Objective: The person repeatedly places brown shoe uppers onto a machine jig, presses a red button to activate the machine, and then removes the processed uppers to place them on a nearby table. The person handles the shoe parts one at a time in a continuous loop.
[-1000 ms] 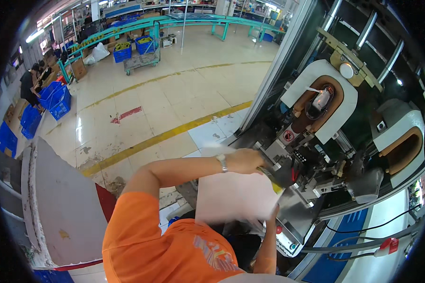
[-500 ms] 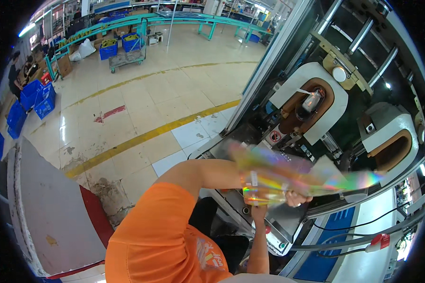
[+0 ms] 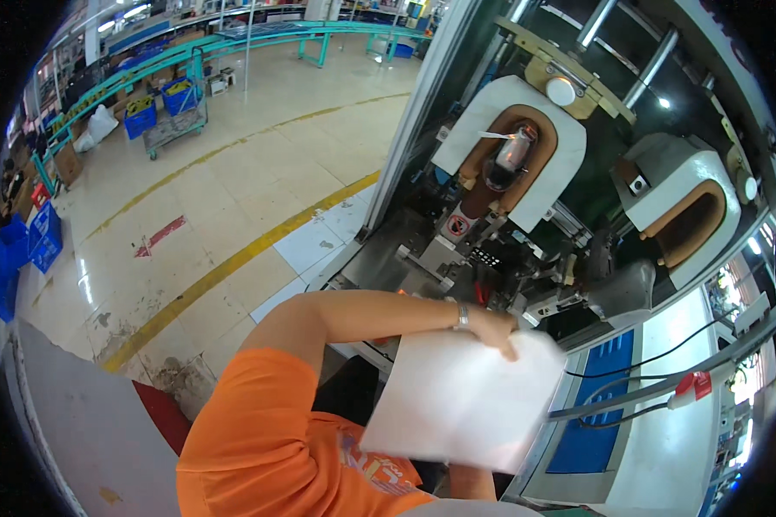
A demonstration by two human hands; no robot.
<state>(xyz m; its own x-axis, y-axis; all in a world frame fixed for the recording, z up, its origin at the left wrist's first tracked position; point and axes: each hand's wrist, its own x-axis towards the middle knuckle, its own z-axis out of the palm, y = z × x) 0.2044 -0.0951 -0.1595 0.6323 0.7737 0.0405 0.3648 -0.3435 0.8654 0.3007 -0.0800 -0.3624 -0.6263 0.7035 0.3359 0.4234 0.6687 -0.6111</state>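
Left hand grips white sheet at top edge, lower centre; right hand hidden. Likely light, flexible; hold edges.

- My right hand is hidden behind the white sheet.
- Some fingers of my left hand are hidden too.
- The picture's bottom crops my right forearm.

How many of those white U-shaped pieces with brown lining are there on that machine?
2. One white U-shaped piece is near the top, right of centre; the other piece is farther right and a little lower. More could be hidden deeper inside.
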